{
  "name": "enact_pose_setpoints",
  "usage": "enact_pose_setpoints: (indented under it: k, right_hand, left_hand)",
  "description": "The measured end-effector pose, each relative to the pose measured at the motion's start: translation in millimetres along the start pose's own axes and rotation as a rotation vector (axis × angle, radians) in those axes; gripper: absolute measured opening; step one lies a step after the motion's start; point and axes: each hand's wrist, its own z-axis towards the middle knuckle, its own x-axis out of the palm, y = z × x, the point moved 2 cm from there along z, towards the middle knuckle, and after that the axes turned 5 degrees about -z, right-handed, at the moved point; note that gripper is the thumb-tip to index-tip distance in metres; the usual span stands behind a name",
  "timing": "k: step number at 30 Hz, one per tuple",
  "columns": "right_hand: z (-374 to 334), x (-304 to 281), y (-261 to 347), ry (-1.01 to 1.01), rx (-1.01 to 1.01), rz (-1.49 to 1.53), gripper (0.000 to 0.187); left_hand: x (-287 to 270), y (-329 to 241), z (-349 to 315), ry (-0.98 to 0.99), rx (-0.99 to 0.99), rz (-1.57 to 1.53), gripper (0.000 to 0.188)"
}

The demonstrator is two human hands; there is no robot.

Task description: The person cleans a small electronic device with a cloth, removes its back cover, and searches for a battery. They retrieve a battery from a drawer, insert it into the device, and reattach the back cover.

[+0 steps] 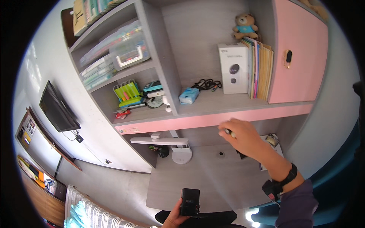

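My left hand is closed on a flat black rectangular box, held upright at the desk's near edge. It has faint markings on its face; whether it is a case or a device I cannot tell. My right hand is raised in front of the pink shelf edge, fingers curled. Out of that fist pokes a small pale, dark-tipped object, too little of it showing to name. A dark band with a small black unit sits on my right wrist.
On the grey desk stand a white lamp and a black pen holder. Above, the shelf carries a white box, upright books, a teddy bear, a blue tissue pack and black cables.
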Motion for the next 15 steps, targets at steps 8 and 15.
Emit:
enact_pose_setpoints:
  k: [8, 15]
  right_hand:
    - [138, 73, 10, 0.031, 0.080, -0.405, 0.020]
    - [120, 32, -32, -0.156, 0.090, -0.373, 0.012]
  left_hand:
    - [-31, -20, 3, 0.137, 0.012, -0.147, 0.065]
    - [-78, -40, -20, 0.120, 0.056, -0.229, 0.068]
